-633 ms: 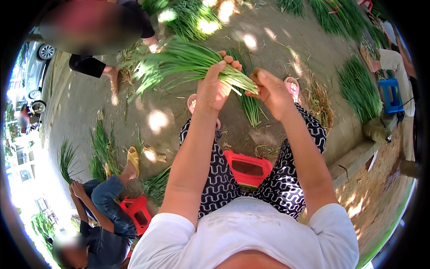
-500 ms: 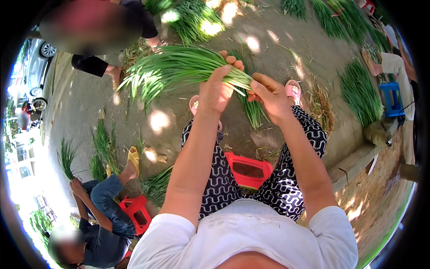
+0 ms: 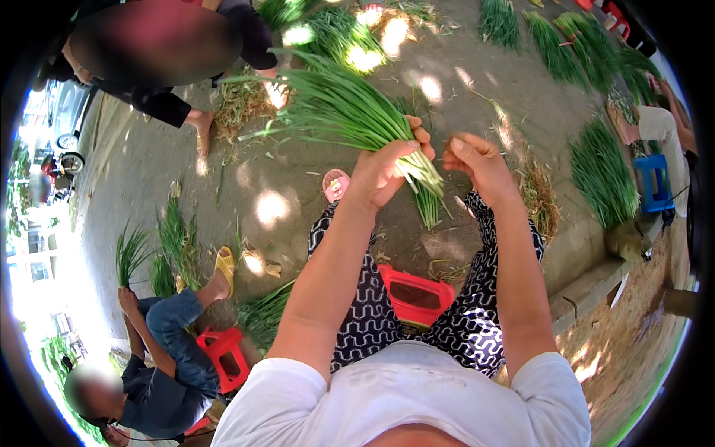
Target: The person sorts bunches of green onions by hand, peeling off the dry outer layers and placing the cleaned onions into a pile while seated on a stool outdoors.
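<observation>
A bunch of chives lies across my left hand, whose fingers and thumb wrap round it close to the pale stem ends. Its long green leaves fan out toward the upper left. Just right of the stems is my right hand, apart from the bunch, with fingers curled and thumb pressed against them. Whether anything small sits in that pinch cannot be made out. Below the held stems, more chives rest on the ground between my feet.
A red plastic stool stands between my legs. At lower left a person holds greens; another person is at upper left. Chive piles lie at upper middle and right, near a blue stool and a stone curb.
My right hand has come off the stem ends and moved right. The bunch in my left hand has tilted, its stems now pointing lower right.
</observation>
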